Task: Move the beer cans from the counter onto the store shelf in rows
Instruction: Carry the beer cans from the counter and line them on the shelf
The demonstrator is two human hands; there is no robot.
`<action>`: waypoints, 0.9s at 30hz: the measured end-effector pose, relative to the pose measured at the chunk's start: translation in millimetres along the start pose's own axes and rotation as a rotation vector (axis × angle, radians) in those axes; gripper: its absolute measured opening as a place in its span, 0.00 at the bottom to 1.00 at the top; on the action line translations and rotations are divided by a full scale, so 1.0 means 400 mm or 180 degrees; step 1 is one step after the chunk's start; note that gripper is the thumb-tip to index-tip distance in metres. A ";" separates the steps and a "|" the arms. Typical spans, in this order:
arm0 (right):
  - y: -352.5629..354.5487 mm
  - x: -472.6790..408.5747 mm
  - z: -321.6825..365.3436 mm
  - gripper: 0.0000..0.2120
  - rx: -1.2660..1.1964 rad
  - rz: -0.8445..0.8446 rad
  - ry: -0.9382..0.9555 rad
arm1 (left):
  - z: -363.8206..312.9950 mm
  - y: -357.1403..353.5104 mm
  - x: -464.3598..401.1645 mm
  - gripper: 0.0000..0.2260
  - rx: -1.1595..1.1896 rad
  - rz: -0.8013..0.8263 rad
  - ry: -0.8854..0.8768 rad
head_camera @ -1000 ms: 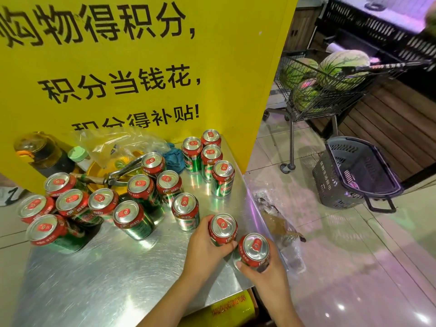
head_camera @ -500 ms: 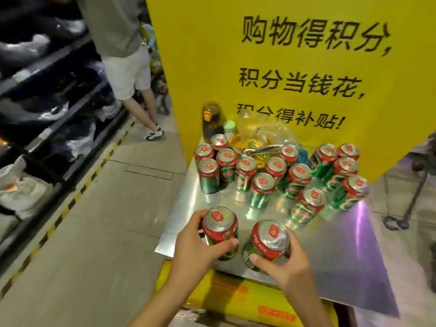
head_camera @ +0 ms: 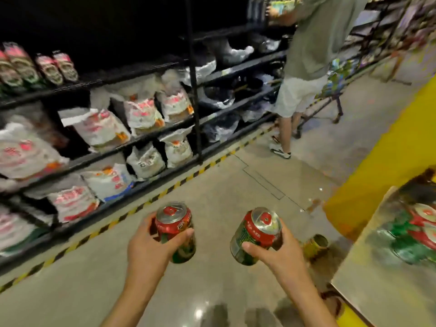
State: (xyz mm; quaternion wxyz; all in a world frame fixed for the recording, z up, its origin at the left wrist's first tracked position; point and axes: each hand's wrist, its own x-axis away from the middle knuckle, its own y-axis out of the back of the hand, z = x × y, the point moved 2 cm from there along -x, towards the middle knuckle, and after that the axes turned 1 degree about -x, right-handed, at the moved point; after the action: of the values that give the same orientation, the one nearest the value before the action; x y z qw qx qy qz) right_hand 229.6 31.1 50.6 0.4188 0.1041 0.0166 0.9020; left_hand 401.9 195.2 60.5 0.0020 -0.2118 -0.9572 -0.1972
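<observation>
Two beer cans are held above the floor, between the worktop (head_camera: 377,267) at the right and the store shelf (head_camera: 141,135) at the left: one can (head_camera: 175,232) is gripped by the left hand (head_camera: 151,246), the other can (head_camera: 256,234) by the right hand (head_camera: 276,252), the fingers (head_camera: 252,246) of each being curled round the can's side with the top left free. The cans are judged to be stiff but easily dented, fairly heavy if full, and smooth enough to slip, so a hold round the middle of the wall is thought best. More cans (head_camera: 422,230) on the worktop are seen only as a blur at the frame's edge. The shelf is dark and smeared; bags (head_camera: 141,109) on it can be made out, but their print cannot be read. A person (head_camera: 306,67) stands further along, cut off by the top edge.
</observation>
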 end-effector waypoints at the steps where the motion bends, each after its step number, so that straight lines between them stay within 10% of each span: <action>1: -0.057 -0.022 0.013 0.29 0.0025 0.0124 0.0008 | 0.018 0.051 -0.029 0.33 -0.0009 -0.0141 0.0038; 27: -0.869 -0.955 0.337 0.27 0.0466 0.1831 0.0515 | 0.015 0.392 -0.916 0.31 0.0399 -0.1742 0.0491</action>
State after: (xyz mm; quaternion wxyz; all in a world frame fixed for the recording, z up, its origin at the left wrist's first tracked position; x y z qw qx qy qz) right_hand 758.0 -41.2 75.4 0.1350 0.0623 0.0847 0.9853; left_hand 799.6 179.6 81.8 0.0346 0.0705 -0.9861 -0.1464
